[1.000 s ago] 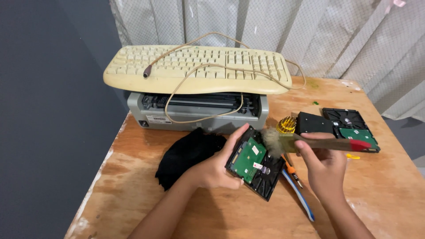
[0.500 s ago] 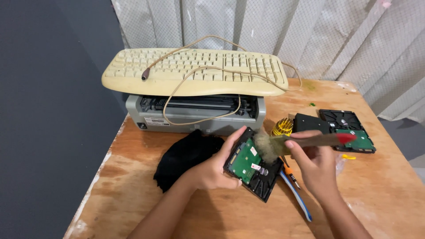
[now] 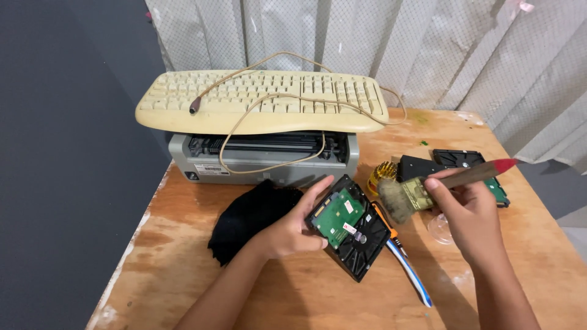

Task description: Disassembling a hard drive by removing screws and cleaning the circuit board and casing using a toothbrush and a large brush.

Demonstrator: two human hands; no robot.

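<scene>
My left hand (image 3: 293, 229) grips a black hard drive (image 3: 350, 227), tilted with its green circuit board facing up. My right hand (image 3: 468, 214) holds a paintbrush (image 3: 428, 189) with a brown handle and red tip; its bristles hang just to the right of the drive, apart from it. Under the drive on the wooden table (image 3: 183, 281) lies a screwdriver (image 3: 406, 269) with a blue and white handle.
A yellowed keyboard (image 3: 263, 101) with a looped cable rests on a grey printer (image 3: 263, 159) at the back. A black cloth (image 3: 251, 217) lies left of the drive. Two more hard drives (image 3: 452, 165), a small yellow object (image 3: 380, 174) and a clear lid (image 3: 440, 227) sit at right.
The brush has swung off the drive's board to its right side. My left hand keeps the drive at about the same place and tilt.
</scene>
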